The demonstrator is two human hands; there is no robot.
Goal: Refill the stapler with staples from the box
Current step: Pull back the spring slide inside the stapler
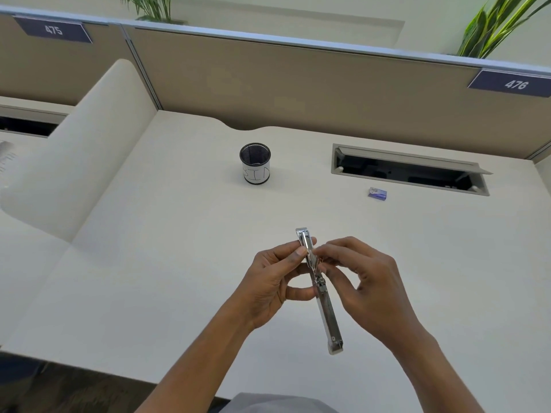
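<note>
A silver metal stapler (326,311) is held above the desk, swung fully open into one long line that runs from near my body to the far end. My left hand (274,281) grips its far half, thumb on top and fingers wrapped below. My right hand (360,275) pinches at the stapler's channel near the hinge with thumb and forefinger; whether it holds staples is hidden by the fingers. The small purple staple box (377,194) lies on the desk far to the right, apart from both hands.
A black mesh cup (255,167) with a white label stands at the middle back of the cream desk (179,263). An open cable hatch (408,169) is cut in at the back right. Beige partition panels (298,84) wall the far side. A raised divider (74,162) borders the left.
</note>
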